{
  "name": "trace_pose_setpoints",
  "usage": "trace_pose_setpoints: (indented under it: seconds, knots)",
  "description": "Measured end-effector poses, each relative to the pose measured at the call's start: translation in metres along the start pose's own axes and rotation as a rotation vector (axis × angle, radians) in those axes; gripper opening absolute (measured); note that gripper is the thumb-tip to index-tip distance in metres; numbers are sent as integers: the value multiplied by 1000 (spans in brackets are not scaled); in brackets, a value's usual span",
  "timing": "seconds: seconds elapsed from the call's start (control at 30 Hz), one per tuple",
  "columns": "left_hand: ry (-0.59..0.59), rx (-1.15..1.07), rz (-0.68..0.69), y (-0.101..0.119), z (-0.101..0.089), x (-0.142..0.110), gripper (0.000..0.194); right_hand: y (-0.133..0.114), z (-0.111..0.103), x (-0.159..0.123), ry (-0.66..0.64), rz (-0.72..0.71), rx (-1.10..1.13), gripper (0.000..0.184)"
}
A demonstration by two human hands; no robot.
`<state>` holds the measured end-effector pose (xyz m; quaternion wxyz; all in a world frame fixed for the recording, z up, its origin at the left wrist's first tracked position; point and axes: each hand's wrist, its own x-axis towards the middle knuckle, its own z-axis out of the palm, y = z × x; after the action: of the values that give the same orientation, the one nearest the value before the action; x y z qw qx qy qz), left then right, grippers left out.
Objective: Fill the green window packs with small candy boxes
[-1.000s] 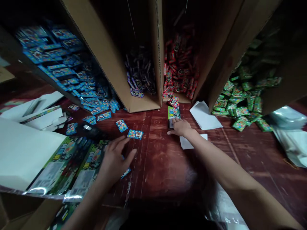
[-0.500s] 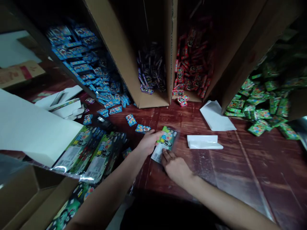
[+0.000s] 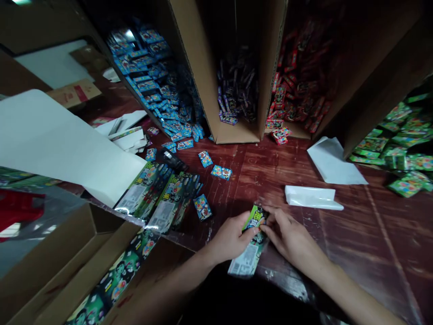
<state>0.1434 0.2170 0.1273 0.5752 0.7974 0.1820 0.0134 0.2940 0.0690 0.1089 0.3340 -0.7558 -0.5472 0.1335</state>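
Note:
In front of my body is a flat green and black printed pouch [image 3: 248,258] with a pale label panel at its lower end. My left hand [image 3: 234,238] grips its left edge, thumb lying across the printed face. At the upper right edge, the fingers of my right hand [image 3: 287,231] are closed on the same pouch near its top. Whether its mouth is parted I cannot tell. A small blue packet [image 3: 202,207] lies on the table to the left, with another blue packet [image 3: 221,172] and a third blue packet [image 3: 205,159] farther back.
Upright cardboard bins hold blue packets [image 3: 152,85], purple packets [image 3: 237,92], red packets [image 3: 297,99] and green packets [image 3: 399,140]. Stacked printed pouches [image 3: 169,201] lie left, above an open carton [image 3: 72,253]. White paper [image 3: 334,162] and a folded white sheet [image 3: 313,197] rest right.
My right hand drew the pouch from beside the red bin toward me, and my left hand took hold of it. Both hands then brought it nearer my body. The view has swung left.

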Motion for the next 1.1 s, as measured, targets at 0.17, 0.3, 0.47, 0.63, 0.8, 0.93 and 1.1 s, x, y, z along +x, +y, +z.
trace_pose_setpoints:
  seconds: [0.17,0.3,0.47,0.63,0.8,0.93,1.1]
  knots:
    - [-50,69,-54,12,-13,-7,26,-12,-29,18,-134,-120,-154,19]
    - [-229,-136,-132,8,-16,-13,46,-23,-65,27,-450,-290,-117,18]
    - [-240,-390,-231,-1,-9,-10,51,-22,-89,32,-502,-316,28,17]
    - [233,-425,-102,-5,4,2,35,-19,-34,28,69,105,302,39]
    - [375,-212,-159,-13,16,-11,40,-13,40,11,-36,362,129,38]
    - [387,489,-89,-27,-20,-36,66,6,56,8,-130,398,-139,43]
    - [90,1191,153,-64,-96,-48,44,4,15,66,-323,230,-423,49]
